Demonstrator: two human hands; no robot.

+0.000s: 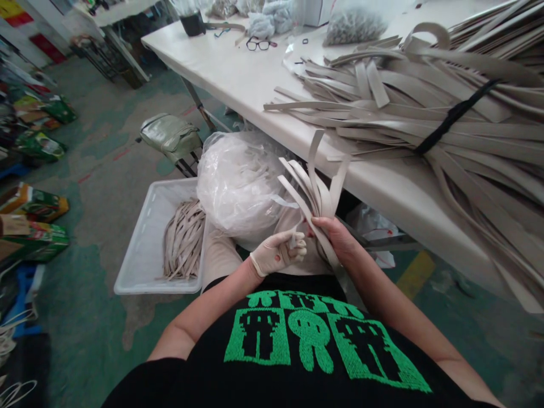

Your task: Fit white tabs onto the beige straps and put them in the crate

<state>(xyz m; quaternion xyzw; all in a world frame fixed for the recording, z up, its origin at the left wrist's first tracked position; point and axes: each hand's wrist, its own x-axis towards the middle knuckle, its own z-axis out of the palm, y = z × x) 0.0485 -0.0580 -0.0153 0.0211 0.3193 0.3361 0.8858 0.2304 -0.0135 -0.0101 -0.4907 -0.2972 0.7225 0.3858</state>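
Observation:
My left hand (278,253) wears a pale rubber glove and pinches the thin end of a beige strip close to my lap. My right hand (335,238) is bare and grips a small bunch of flat beige strips (312,190), which fan upward from my fist. The two hands are close together, and the gloved fingertips nearly touch the bunch. A large heap of the same strips (403,113), bound with a black strap (454,116), lies on the white table (272,96) and hangs over its edge to my right.
A white plastic crate (148,243) holding coiled beige strips stands on the floor to my left, next to a bulging clear plastic bag (240,184). Glasses (258,44) and filled bags lie on the table. Colourful packages line the far left.

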